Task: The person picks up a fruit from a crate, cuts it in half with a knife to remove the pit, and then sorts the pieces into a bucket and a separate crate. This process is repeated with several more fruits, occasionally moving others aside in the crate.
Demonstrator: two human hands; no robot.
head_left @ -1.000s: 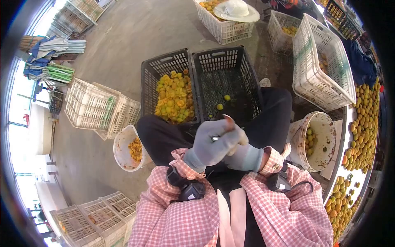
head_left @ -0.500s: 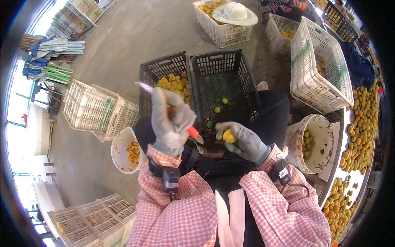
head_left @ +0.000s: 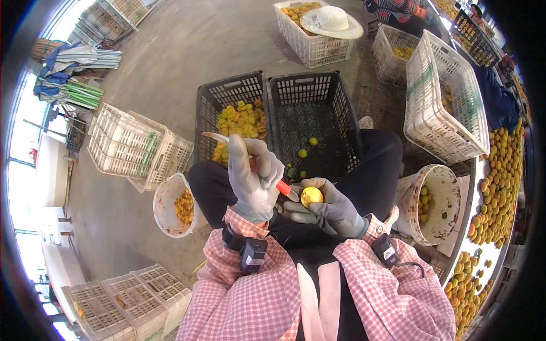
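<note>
My left hand [head_left: 255, 179], in a grey glove, is closed around a red-handled tool [head_left: 283, 187]. A pale curved blade sticks out past its fingers at the upper left, and a small metal tip at the handle's other end points toward the fruit. My right hand [head_left: 335, 209], gloved too, grips a yellow fruit [head_left: 311, 196] between thumb and fingers, close to that tip. Beyond the hands stand two black crates: the left crate [head_left: 206, 122] holds many yellow fruits [head_left: 242, 120], and the right crate [head_left: 348, 116] has a few green-yellow fruits [head_left: 313, 141] in it.
A white bucket [head_left: 162, 210] with orange pieces stands at the left, another bucket [head_left: 449, 199] at the right. White crates [head_left: 122, 142] are stacked on the left. At the right is a table of fruit [head_left: 500, 165]. A white hat [head_left: 332, 20] lies on a far crate.
My left hand has moved right and slightly down with the tool, bringing its tip beside the fruit. My right hand has turned, and the fruit now shows more fully. The view has shifted slightly.
</note>
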